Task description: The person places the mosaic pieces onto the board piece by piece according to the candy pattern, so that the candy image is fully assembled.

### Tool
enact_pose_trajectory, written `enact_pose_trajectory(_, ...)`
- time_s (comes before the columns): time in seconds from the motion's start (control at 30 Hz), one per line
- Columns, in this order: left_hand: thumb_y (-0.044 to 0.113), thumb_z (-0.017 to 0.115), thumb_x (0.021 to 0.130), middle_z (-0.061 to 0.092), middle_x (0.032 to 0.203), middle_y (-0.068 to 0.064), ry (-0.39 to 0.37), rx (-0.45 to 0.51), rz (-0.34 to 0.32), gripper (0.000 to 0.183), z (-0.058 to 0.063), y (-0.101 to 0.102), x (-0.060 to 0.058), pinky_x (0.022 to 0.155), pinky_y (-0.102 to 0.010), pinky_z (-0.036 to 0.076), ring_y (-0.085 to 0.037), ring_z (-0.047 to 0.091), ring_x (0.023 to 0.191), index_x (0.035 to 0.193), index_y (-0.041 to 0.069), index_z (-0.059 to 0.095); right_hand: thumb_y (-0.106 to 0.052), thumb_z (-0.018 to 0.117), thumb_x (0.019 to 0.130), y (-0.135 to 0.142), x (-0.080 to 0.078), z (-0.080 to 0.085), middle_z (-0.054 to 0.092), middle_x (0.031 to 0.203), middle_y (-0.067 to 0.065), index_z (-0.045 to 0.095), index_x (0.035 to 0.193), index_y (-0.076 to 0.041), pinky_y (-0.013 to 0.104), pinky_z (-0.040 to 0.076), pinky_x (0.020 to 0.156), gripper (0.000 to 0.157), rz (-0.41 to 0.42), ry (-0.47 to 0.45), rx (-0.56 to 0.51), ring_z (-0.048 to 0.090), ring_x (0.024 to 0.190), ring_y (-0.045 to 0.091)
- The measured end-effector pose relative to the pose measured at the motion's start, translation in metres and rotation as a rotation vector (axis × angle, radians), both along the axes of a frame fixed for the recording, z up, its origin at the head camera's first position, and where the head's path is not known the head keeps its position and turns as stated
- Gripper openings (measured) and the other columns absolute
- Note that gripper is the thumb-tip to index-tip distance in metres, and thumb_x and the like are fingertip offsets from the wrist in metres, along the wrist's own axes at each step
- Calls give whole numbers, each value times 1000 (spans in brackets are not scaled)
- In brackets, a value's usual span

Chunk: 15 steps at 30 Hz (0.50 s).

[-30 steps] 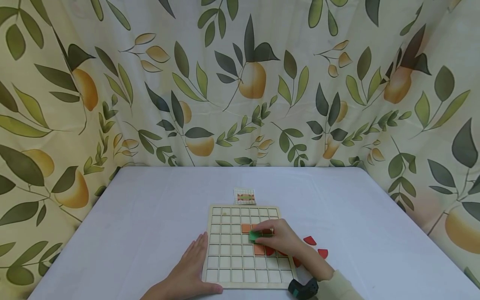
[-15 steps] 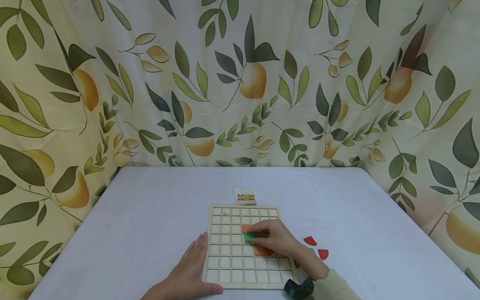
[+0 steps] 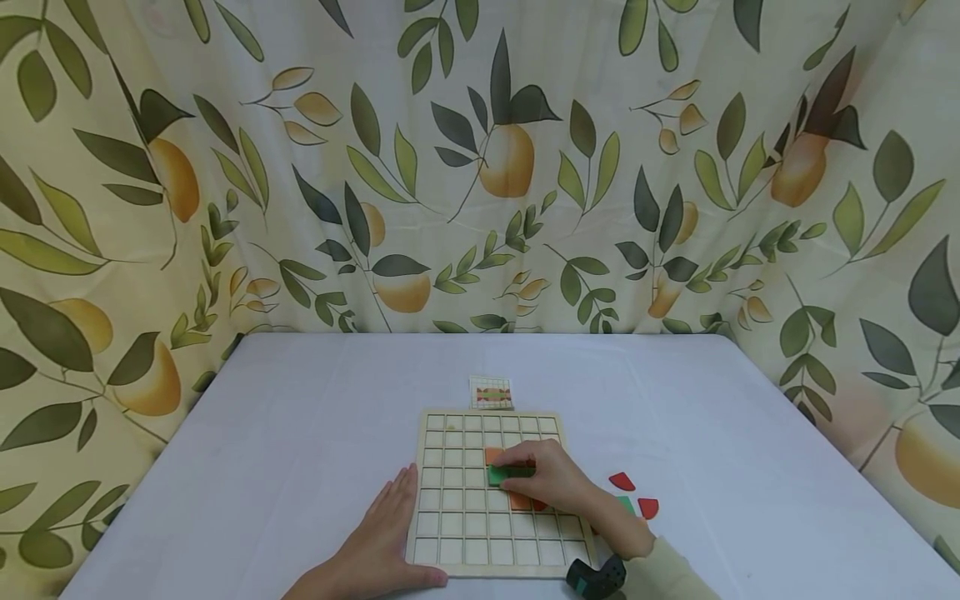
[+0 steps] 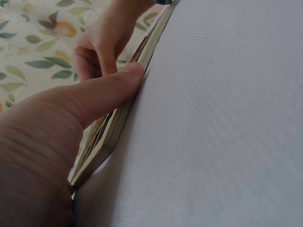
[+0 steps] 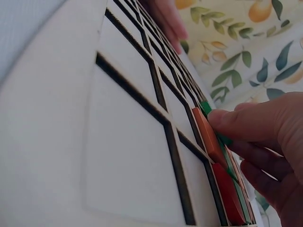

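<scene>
A wooden grid board [image 3: 454,525] lies on the white table. My right hand [image 3: 553,479] reaches over its right half and pinches a small green tile [image 3: 496,476] between thumb and fingers, at a cell in the middle rows. Just behind that tile is an orange tile [image 3: 492,455]; another orange tile [image 3: 519,501] sits nearer me, beside a red piece [image 5: 228,196] seen in the right wrist view. More pieces under the right hand are partly hidden. My left hand [image 3: 378,533] rests against the board's left edge, fingers straight, its thumb [image 4: 106,92] along the near edge.
Beyond the board lies a small pattern card [image 3: 492,392]. To the right, two loose red pieces [image 3: 622,481] and a loose green piece [image 3: 626,504] lie on the table. A black wrist device [image 3: 596,577] overhangs the board's near right corner. Patterned curtains hang behind.
My right hand has shifted slightly left with the green tile, which now lies lower and flatter at its cell. The loose green piece at right has come into view. My left hand stays put.
</scene>
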<state>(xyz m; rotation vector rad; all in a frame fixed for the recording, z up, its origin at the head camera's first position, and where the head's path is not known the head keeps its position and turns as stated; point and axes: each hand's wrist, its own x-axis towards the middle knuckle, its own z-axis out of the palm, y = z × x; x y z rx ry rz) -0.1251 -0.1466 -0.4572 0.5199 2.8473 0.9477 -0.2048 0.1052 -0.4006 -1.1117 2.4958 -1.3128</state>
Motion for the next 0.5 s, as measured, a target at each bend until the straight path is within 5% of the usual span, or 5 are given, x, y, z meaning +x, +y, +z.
enact_pose_trajectory(0.2,76,64,58,7,151,-18,-2,5,1,132,0,1,-1,107,-50,6,-28,2,138,145,-5,4,4,68,79,-1,-1,-2,67,98,15,68,100,5,42,50,77,21,-15,-41,28,62,92,31)
enact_pose_trajectory(0.5,77,62,57,6,151,-17,-4,-2,3,134,1,0,-1,108,-49,6,-27,1,138,145,-4,3,-9,72,80,6,-19,-32,68,99,0,70,102,-9,32,51,77,23,-13,-15,39,62,94,18)
